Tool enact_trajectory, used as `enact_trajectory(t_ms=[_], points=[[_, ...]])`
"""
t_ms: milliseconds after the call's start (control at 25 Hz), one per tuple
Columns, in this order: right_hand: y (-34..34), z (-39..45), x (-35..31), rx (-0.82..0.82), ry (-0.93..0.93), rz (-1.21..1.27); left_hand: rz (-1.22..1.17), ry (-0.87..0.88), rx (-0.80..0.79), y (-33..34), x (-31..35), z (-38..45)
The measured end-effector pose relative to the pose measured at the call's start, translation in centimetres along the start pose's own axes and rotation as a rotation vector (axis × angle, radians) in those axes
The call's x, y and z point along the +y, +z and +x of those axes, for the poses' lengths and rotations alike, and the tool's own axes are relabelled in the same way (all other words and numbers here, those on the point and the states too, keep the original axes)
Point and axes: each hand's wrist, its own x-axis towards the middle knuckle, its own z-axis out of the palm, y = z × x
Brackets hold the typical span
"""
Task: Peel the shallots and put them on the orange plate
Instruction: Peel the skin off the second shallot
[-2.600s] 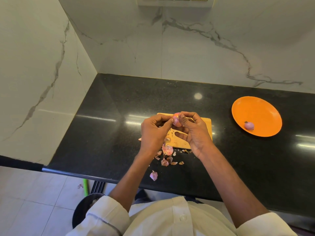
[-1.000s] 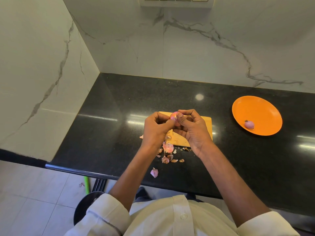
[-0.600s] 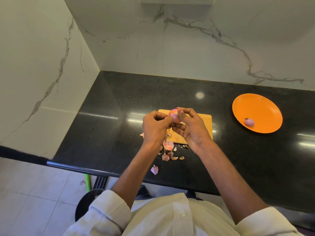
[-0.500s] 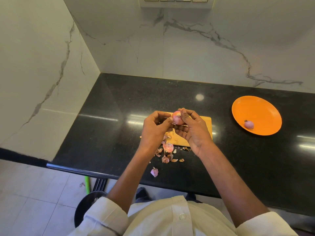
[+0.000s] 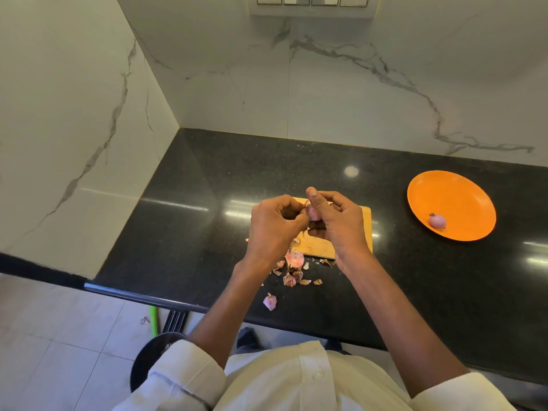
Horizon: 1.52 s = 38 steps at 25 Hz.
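Observation:
A small pink shallot [image 5: 313, 214] is held above the wooden cutting board [image 5: 366, 229]. My right hand [image 5: 338, 225] grips it with the thumb on top, and most of the shallot is hidden by the fingers. My left hand [image 5: 274, 228] pinches at its left side, fingertips touching it. One peeled shallot [image 5: 437, 221] lies near the front edge of the orange plate [image 5: 453, 197], far to the right on the black counter. Loose pink and brown skins [image 5: 293, 266] lie below my hands, at the board's front edge.
The black counter [image 5: 207, 203] meets marble walls at the left and back. One skin piece [image 5: 269, 301] lies near the counter's front edge. Below the edge stand a dark round bin [image 5: 151, 355] and a green stick [image 5: 154, 320] on the tiled floor.
Both hands have stayed over the board with the shallot. The right thumb has moved up over the top of the shallot, hiding more of it, and the left fingers have curled in closer.

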Motion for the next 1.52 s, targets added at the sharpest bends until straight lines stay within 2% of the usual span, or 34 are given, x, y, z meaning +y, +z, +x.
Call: enact_trajectory(t_ms=[240,480,880,1120,1280,1520], points=[[0.4,0.3,0.1,-0.033,0.043,0.006,0.187,-0.039,0.152,1.0,-0.2,0.9],[-0.2,1.3,-0.6,-0.019,0.127,0.112,-0.043,0.011,0.093,0.6,-0.4,0.9],[0.0,2.3,-0.8,-0.074,0.107,0.111,0.076,0.163,0.106,0.7,-0.5,2.7],[-0.1,2.9,-0.7,-0.119,0.139,0.152,-0.109,0.037,0.111,1.0,-1.0,2.6],[-0.6,3.1,-0.8,-0.090,0.153,0.198,-0.182,0.037,0.082,0.8,-1.1,2.5],[-0.1,2.5,-0.4,-0.083,0.127,0.188,-0.162,0.051,0.200,1.2,-0.9,1.8]])
